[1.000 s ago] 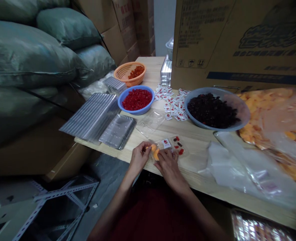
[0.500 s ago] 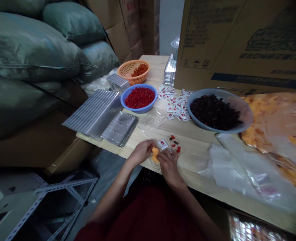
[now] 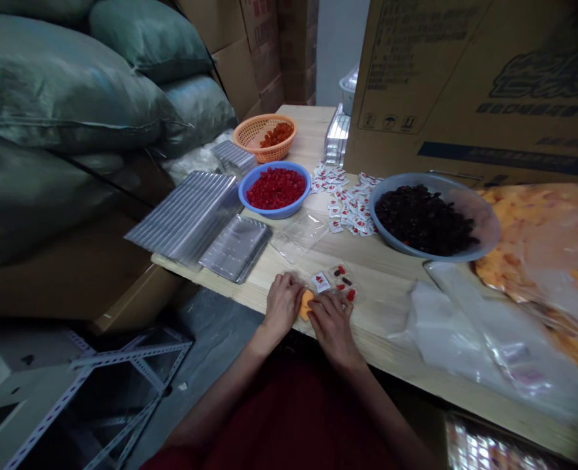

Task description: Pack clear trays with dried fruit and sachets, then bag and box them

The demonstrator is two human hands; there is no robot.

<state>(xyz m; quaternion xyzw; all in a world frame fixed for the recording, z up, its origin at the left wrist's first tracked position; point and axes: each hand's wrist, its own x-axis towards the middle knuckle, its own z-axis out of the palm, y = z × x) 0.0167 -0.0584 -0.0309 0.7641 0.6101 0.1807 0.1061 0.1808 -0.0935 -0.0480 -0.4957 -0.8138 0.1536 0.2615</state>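
A flat orange piece of what looks like dried fruit (image 3: 306,305) lies between my two hands at the table's near edge. My left hand (image 3: 282,303) has its fingers curled in at the piece's left side. From the right, my right hand (image 3: 329,321) presses its bent fingers against the piece and the clear plastic tray there. Just beyond the fingers, a white sachet with a red print (image 3: 321,282) sits in the clear tray. Beside it, tray compartments (image 3: 344,281) hold red and dark pieces. My hands cover the tray's near part.
A blue bowl of red pieces (image 3: 243,196), an orange basket (image 3: 243,140) and a bowl of dark dried fruit (image 3: 489,228) stand farther back. Loose sachets (image 3: 350,209) lie between them. Stacked clear trays (image 3: 181,212) are left; plastic bags (image 3: 465,333) and bagged orange pieces (image 3: 543,215) are right.
My left hand has turned and closed in at the left of the orange piece. The orange shape, before longer and partly raised, now shows as one smaller patch between both hands.
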